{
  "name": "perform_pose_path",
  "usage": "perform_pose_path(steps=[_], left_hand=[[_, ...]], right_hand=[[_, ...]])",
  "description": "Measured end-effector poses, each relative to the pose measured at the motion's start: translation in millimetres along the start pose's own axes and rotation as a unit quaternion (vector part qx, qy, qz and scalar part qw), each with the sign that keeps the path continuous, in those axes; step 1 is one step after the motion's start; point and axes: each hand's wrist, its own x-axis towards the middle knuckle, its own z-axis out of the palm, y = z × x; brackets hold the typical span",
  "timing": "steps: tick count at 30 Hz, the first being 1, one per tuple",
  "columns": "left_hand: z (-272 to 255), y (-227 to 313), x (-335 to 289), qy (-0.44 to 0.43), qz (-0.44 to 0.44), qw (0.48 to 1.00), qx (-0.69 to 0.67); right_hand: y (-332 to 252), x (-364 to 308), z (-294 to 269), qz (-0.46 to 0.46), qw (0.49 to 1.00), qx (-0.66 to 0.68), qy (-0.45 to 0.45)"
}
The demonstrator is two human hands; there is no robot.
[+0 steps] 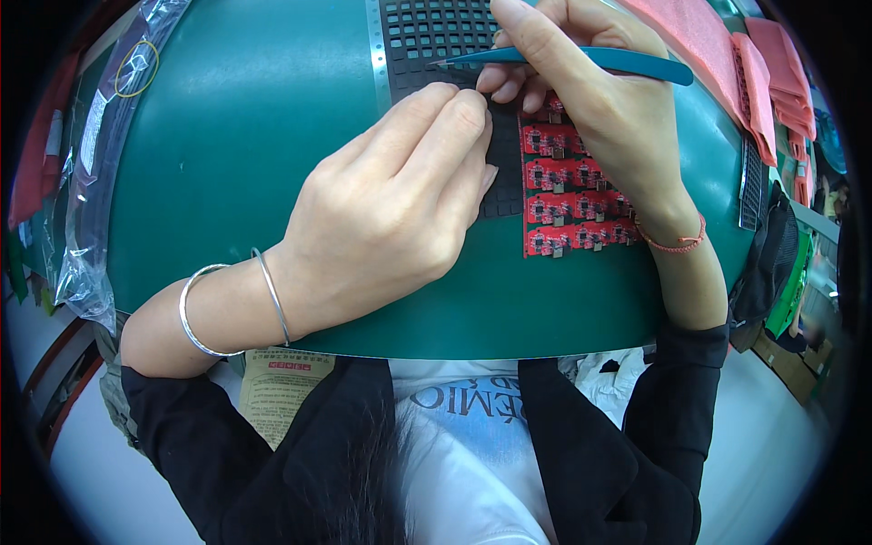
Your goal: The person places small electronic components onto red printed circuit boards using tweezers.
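Note:
My right hand (610, 109) grips a pair of blue tweezers (640, 64). Their fine tip points left, over a black tray (506, 193) with a grid of square pockets. My left hand (386, 195) rests over the tray, just below the tweezer tip, its fingers bent and pressed together. Whatever those fingers pinch, if anything, is hidden beneath them. Beside the tray, partly under my right hand and wrist, lie rows of small red circuit boards (549, 209) carrying dark chips and metal parts.
All this lies on a green mat (245, 136). Along the left edge is a clear plastic bag (95, 195) with a yellow rubber band (136, 69) on it. Pink foam sheets (699, 41) and pink bags (779, 77) are at the upper right. A black cloth item (767, 254) hangs by the right edge.

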Motion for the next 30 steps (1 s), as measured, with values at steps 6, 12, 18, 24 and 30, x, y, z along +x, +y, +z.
perform_pose_path(steps=[6,12,18,24,30], left_hand=[[-1,1,4,-0.009,0.009,1.000,-0.015],[-3,-4,4,0.010,0.012,1.000,-0.026],[-4,32,16,0.000,0.096,0.986,-0.139],[19,61,29,-0.051,0.120,0.982,-0.140],[37,63,24,-0.019,0.122,0.983,-0.137]], right_hand=[[-6,-13,-1,-0.065,0.998,0.008,0.002],[-5,-48,-56,-0.191,0.980,-0.015,0.045],[46,-117,-119,-0.101,0.993,0.024,-0.064],[64,-141,-125,-0.084,0.996,0.028,-0.015],[67,-142,-118,-0.081,0.997,0.019,-0.001]])
